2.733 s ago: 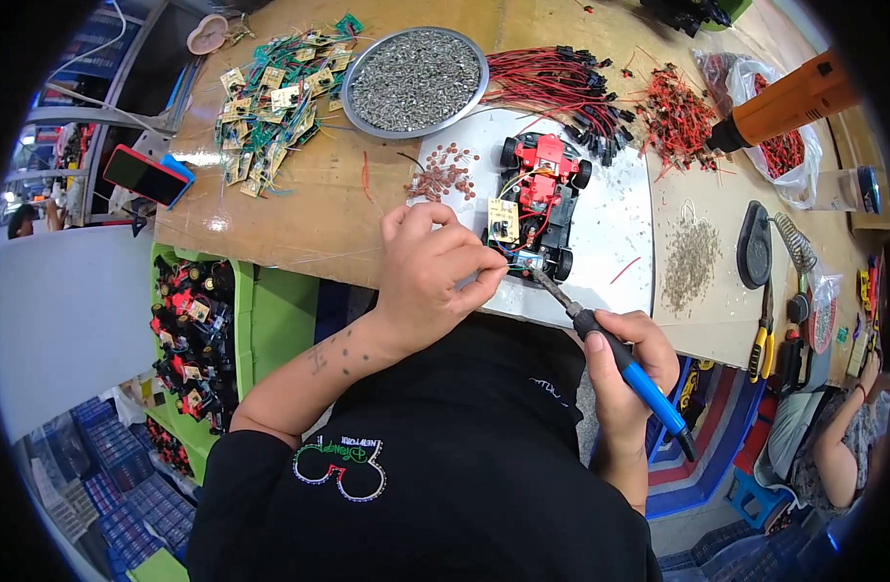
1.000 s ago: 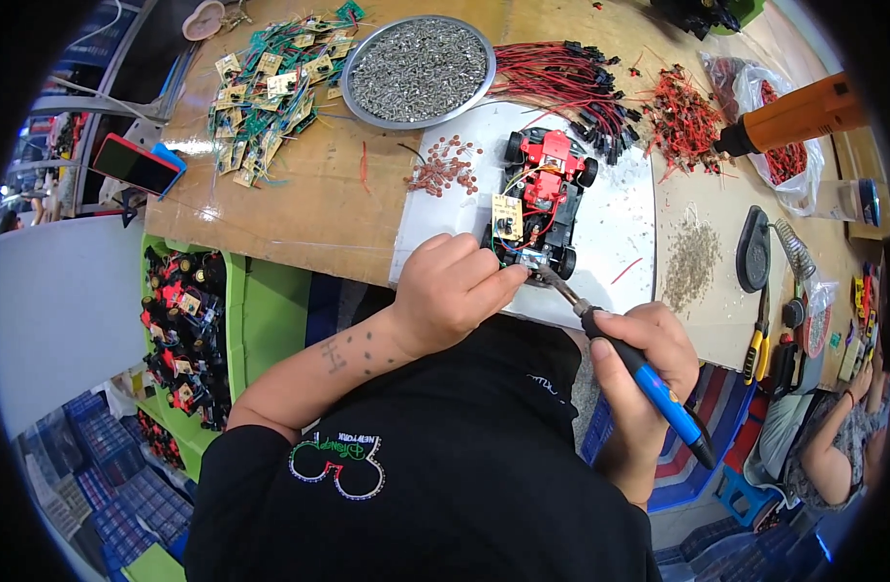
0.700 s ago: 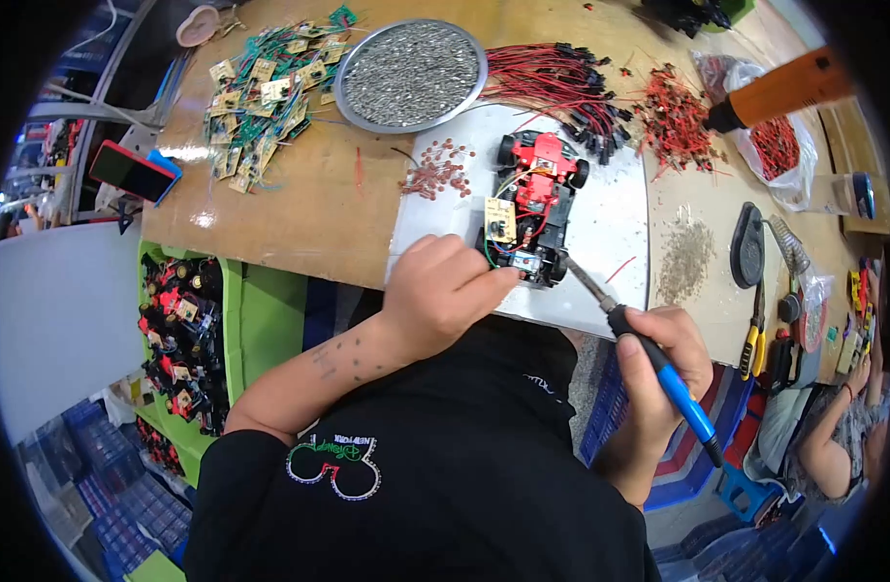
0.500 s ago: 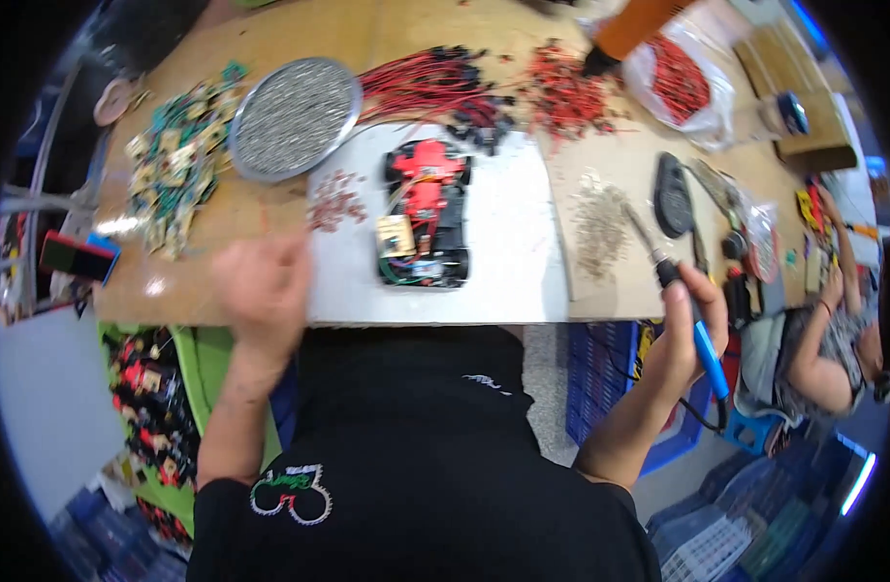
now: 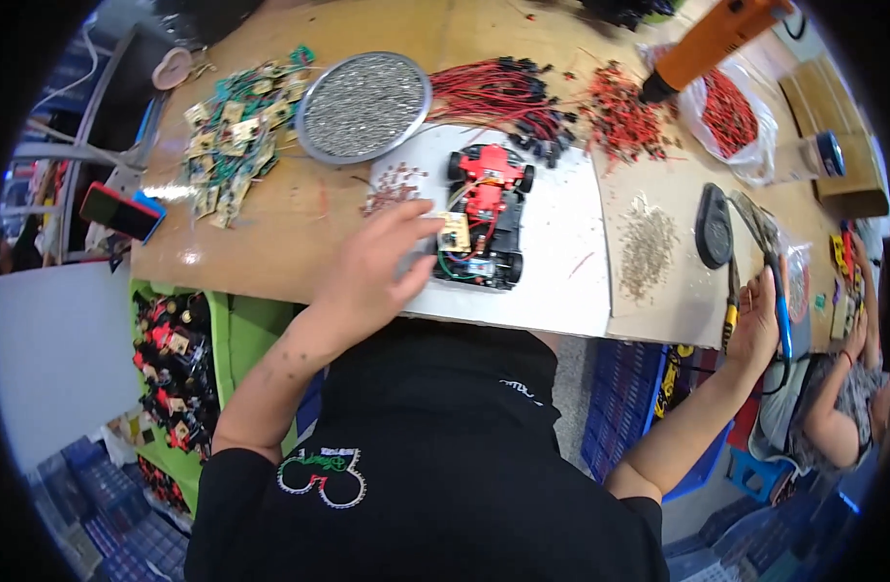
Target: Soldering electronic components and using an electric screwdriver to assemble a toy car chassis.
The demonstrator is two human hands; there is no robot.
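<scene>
A toy car chassis, red and black, lies on a white sheet with wires and a small tan circuit board at its left side. My left hand reaches over the sheet's left part, fingers stretched and apart. Its index fingertip is beside the circuit board; I cannot tell whether they touch. Far to the right, my right hand has its fingers closed by the blue handle of a soldering iron, which it seems to hold. A tool with a yellow and black handle lies beside that hand.
Circuit boards, a round metal tray of small metal parts, red-black wires and red pieces lie at the back. An orange power tool hangs above. Chassis fill a green bin. Another person sits at right.
My right hand has moved right with the soldering iron, away from the small pale parts. My left hand has moved in to the chassis and its fingers have spread. The view has shifted.
</scene>
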